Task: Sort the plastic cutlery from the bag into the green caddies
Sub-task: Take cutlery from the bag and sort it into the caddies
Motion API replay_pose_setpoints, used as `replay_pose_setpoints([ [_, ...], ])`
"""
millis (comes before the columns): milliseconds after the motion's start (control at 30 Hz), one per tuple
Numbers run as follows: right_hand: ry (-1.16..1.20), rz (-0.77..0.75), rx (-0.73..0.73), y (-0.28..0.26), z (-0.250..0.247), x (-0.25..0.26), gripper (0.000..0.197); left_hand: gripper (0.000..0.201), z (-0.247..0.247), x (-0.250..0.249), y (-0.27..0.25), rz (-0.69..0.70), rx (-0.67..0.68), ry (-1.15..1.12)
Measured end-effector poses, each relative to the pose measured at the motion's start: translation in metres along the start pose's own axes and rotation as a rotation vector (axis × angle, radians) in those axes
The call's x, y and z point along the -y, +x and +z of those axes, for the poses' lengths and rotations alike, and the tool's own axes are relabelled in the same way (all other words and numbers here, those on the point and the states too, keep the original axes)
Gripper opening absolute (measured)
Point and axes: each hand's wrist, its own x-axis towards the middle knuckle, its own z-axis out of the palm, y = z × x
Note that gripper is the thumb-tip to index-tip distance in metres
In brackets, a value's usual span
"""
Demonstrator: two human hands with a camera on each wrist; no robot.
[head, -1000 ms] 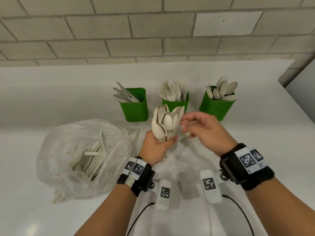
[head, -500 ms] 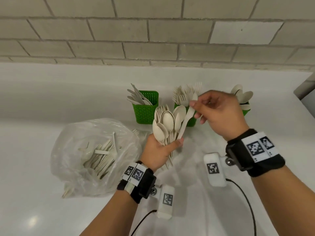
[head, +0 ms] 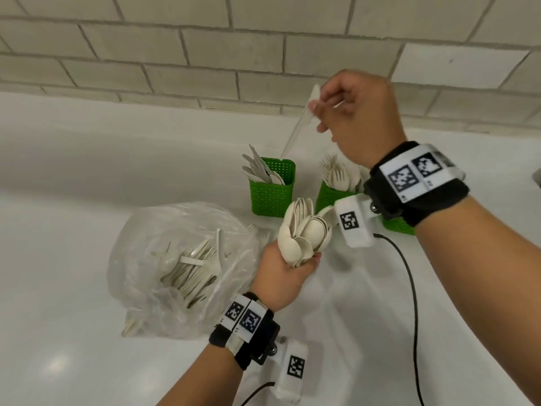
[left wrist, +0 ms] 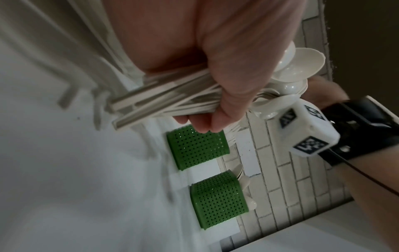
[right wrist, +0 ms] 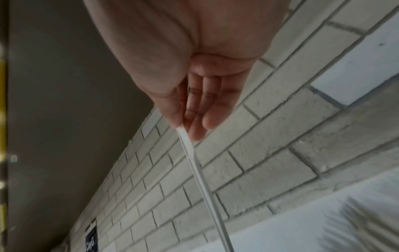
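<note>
My left hand (head: 304, 262) grips a thick bundle of cream plastic spoons (head: 304, 230) by the handles, bowls up, in front of the caddies. In the left wrist view its fingers (left wrist: 226, 95) wrap the handles (left wrist: 162, 102). My right hand (head: 317, 108) is raised and pinches one plastic knife (head: 295, 130) near its upper end. The knife hangs slanted with its low tip just above the left green caddy (head: 272, 194), which holds knives. The same pinch (right wrist: 183, 126) and knife (right wrist: 202, 179) show in the right wrist view.
The middle caddy (head: 329, 197) holds forks. My right wrist hides most of the right caddy (head: 398, 225). A clear bag (head: 181, 259) of mixed cutlery lies at the left on the white counter (head: 73, 230). Just behind the caddies is a brick wall (head: 205, 48).
My right hand drew one knife out of the bundle and lifted it up and back until it hung over the left caddy. My left hand kept hold of the spoons.
</note>
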Motion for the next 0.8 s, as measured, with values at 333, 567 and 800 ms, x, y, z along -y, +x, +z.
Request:
replay_pose_setpoints([
  [333,-0.404,0.180,0.578,0.008,0.049,-0.038,0.013,0.027,-0.008,0.002,0.000,0.012,-0.105,0.146],
  [567,-0.175,0.163,0.391,-0.018,0.013,-0.012,0.011,0.024,-0.008,0.003,0.004,-0.017,-0.083,0.100],
  [800,-0.451,0.130,0.488,-0.083,-0.007,-0.004,0.030,0.030,0.007,-0.004,0.005,0.042,-0.072,0.207],
])
